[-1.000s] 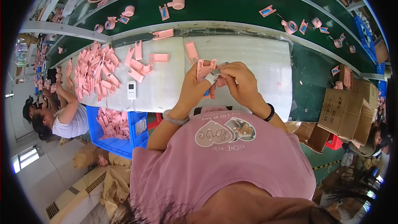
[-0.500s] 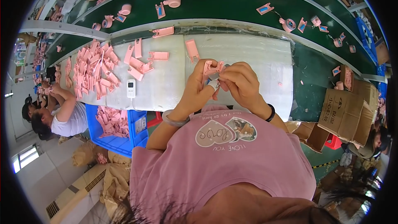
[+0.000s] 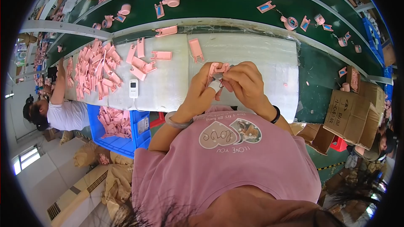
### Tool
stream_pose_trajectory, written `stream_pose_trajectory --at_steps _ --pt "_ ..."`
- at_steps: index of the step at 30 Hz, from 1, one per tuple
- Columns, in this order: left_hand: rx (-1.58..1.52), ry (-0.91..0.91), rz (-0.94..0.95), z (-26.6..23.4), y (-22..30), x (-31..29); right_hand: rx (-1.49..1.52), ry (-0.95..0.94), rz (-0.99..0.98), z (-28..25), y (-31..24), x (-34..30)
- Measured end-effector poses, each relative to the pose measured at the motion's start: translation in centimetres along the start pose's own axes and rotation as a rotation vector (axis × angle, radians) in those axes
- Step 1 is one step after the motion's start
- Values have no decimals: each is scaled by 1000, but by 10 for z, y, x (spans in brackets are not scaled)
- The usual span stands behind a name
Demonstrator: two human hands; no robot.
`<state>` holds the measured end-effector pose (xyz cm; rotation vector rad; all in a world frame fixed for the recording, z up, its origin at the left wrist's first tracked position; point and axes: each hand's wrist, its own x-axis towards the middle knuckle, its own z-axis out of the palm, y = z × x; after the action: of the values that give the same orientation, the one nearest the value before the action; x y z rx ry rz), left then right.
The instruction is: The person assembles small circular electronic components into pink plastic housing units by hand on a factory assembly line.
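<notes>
Close in front of my chest, my left hand [image 3: 201,91] is closed round a pink plastic housing [image 3: 214,67]. Its upper end sticks out above the fingers. My right hand [image 3: 245,83] pinches at a small grey block [image 3: 217,75] against that housing; the fingertips hide most of the block. Thin dark wire seems to show between the hands, beside something white at my left thumb [image 3: 215,85]. Just beyond my left hand, another pink housing [image 3: 195,50] lies alone on the pale padded worktop [image 3: 261,52].
Several pink housings [image 3: 142,65] and a larger heap [image 3: 94,69] lie left. A white handheld device [image 3: 134,88] sits nearby, above a blue bin [image 3: 143,128]. Beyond runs a green conveyor [image 3: 219,4] with pink parts. Cartons [image 3: 349,113] stand right; a co-worker [image 3: 67,115] is left.
Parts on the conveyor have shifted slightly left. The co-worker at the left has leaned and stretched an arm toward the conveyor. My hands keep nearly the same hold.
</notes>
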<state>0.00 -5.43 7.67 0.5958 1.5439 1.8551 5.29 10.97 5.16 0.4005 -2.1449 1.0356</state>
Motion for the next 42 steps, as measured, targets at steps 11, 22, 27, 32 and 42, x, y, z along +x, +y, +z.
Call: stream_pose_trajectory --at_steps 11,22,27,32,42 --pt "2 -4 30 4 -2 -3 -17 4 13 -2 -3 1" --pt "98 71 70 6 -11 -2 -15 10 22 0 -8 -1" --pt "100 30 -9 -1 -3 -4 49 -89 40 -1 -2 -4" --pt "13 -21 55 3 6 0 694 83 627 8 14 -27" --pt "67 348 -27 -8 -4 3 440 143 616 -14 1 -6"
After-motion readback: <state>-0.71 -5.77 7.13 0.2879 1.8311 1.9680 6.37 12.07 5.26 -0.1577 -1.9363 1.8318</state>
